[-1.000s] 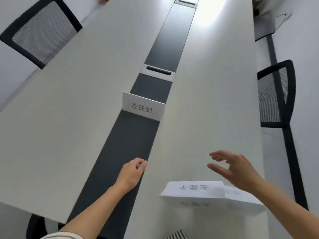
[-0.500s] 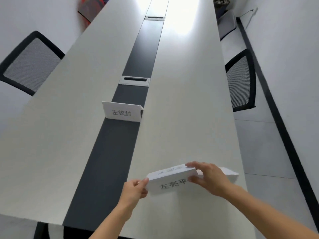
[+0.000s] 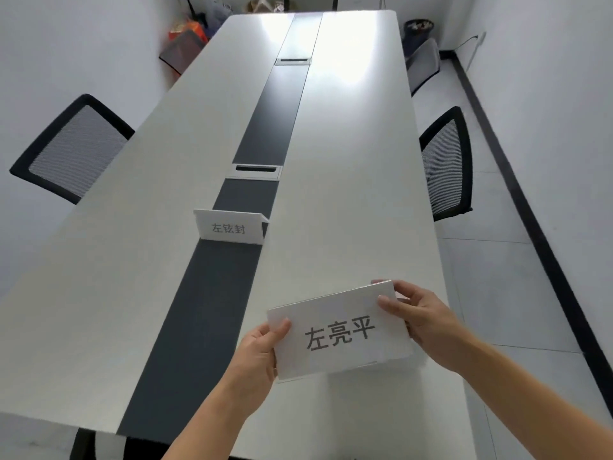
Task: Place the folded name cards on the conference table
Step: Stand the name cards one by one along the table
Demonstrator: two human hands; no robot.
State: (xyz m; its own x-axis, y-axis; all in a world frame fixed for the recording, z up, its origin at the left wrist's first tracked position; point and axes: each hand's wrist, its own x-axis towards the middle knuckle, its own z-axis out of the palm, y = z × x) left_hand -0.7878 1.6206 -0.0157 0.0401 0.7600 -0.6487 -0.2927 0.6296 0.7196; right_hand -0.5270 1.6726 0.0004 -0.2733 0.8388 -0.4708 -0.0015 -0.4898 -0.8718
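I hold a folded white name card [image 3: 338, 330] with three black characters above the near right part of the long white conference table [image 3: 99, 260]. My left hand [image 3: 257, 353] pinches its lower left corner and my right hand [image 3: 419, 318] grips its right edge. The printed face is tilted up toward me. A second folded name card [image 3: 230, 227] stands upright on the table's dark centre strip [image 3: 199, 310], farther away and to the left.
Two cable boxes, one near [image 3: 255, 170] and one far [image 3: 293, 60], sit in the centre strip. Black mesh chairs stand at the left [image 3: 71, 147] and right [image 3: 446, 164] sides. A bin [image 3: 418, 28] and bags [image 3: 185, 38] are at the far end.
Both hands went from empty to taking the card off the table, then lifted it and turned its printed face toward me. The view has swung up along the table.
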